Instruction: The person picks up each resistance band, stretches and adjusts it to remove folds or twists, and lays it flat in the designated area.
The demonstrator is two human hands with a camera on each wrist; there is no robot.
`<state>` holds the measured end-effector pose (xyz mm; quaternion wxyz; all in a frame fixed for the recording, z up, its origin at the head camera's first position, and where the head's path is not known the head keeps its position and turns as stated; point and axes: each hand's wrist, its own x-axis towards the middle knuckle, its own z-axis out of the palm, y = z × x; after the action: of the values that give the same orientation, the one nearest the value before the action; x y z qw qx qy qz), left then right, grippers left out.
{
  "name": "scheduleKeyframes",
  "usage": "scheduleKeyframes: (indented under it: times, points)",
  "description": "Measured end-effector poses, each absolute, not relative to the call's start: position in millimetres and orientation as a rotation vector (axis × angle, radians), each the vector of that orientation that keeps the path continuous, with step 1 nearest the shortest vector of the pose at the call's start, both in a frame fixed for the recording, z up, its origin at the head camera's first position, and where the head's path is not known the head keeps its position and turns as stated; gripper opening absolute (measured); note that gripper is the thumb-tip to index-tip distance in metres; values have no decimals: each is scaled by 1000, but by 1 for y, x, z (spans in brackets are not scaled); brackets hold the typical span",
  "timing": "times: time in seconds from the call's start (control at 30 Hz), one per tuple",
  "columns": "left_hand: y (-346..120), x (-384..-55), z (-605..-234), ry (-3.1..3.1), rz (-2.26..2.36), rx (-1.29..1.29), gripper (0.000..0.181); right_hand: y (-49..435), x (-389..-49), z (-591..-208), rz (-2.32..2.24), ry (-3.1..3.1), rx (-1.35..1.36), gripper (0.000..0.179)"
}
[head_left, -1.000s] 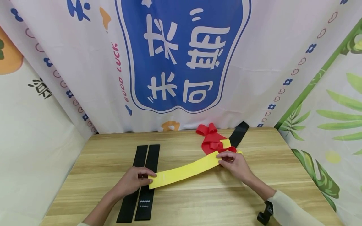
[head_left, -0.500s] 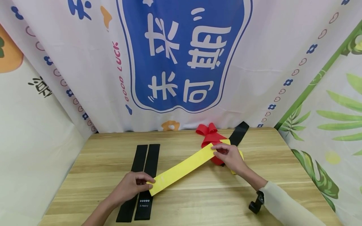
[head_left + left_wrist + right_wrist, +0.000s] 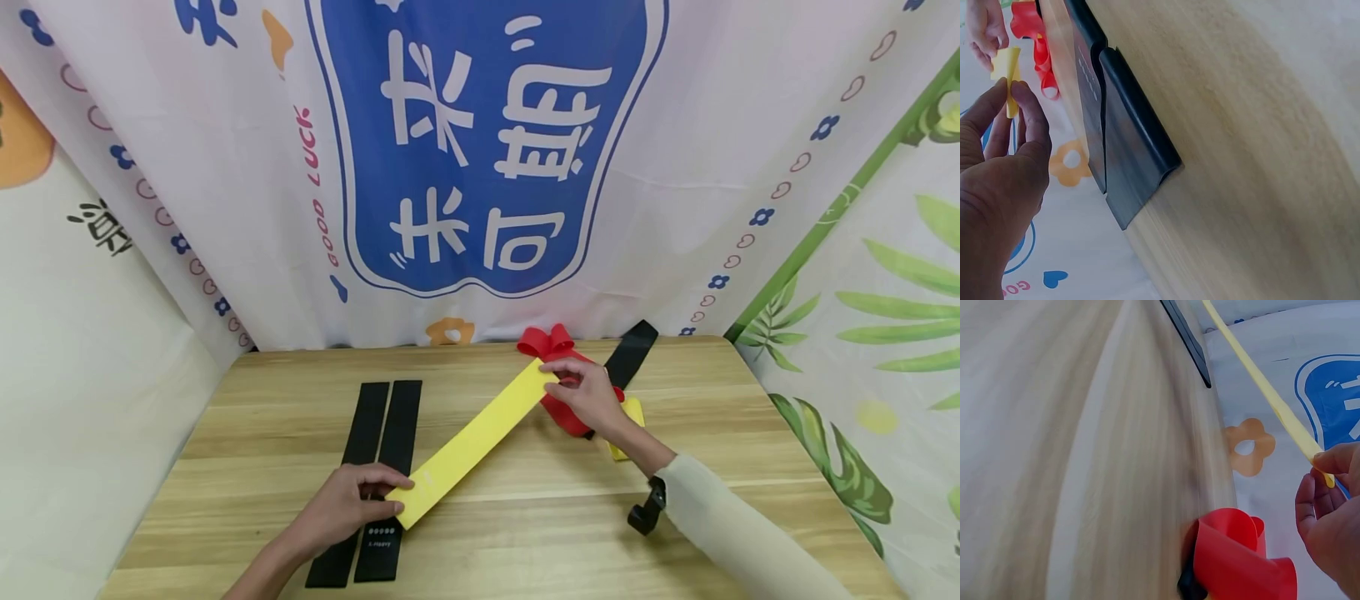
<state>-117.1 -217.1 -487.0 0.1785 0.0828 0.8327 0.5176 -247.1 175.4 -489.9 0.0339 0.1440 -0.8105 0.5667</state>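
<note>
A flat yellow resistance band [image 3: 472, 446] stretches straight between both hands, slanting up to the right in the head view. My left hand [image 3: 345, 508] pinches its lower end between thumb and fingers, over two black resistance bands [image 3: 375, 479]. At the upper end my right hand [image 3: 588, 396] pinches it, in front of the crumpled red resistance band [image 3: 566, 417]. In the left wrist view the yellow band [image 3: 1011, 103] shows edge-on between thumb and fingertips. The right wrist view has its far end [image 3: 1300, 434] between thumb and fingers, above the wood tabletop.
Behind the right hand, another black band [image 3: 632, 354] and a yellow piece [image 3: 630, 425] lie by the red heap. The wooden table [image 3: 480, 542] ends at a printed curtain [image 3: 300, 292]. A black wrist device [image 3: 647, 508] hangs under the right forearm.
The right hand has moved left and away from the body, and the left hand slightly nearer. The yellow band between them now slants more steeply and is straight, where it sagged before.
</note>
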Motion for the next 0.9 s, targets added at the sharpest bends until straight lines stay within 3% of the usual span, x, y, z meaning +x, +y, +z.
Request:
scheduleKeyframes:
  times: [0.9]
  points:
    - [-212, -109, -492, 2261, 1442, 307, 13, 118, -292, -506, 1857, -2427, 374, 26]
